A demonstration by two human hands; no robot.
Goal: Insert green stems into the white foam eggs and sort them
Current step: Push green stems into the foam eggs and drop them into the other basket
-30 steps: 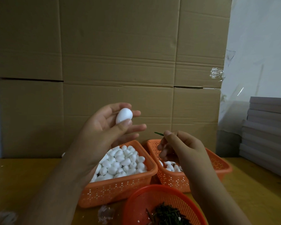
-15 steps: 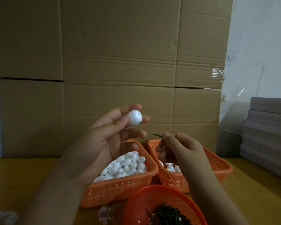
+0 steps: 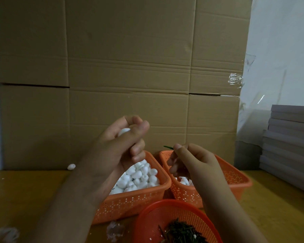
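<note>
Mostly hidden: foam egg (image 3: 123,132), wrapped inside left hand (image 3: 118,148). Green stem (image 3: 168,147) covered past its tip by right hand (image 3: 191,161). Cut off at bottom edge: round basket (image 3: 147,223).

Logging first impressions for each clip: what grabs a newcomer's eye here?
Mid-frame, the left hand is curled round a white foam egg, facing the right hand, which pinches a green stem. Below them sit an orange basket heaped with eggs and a round basket of stems.
</note>
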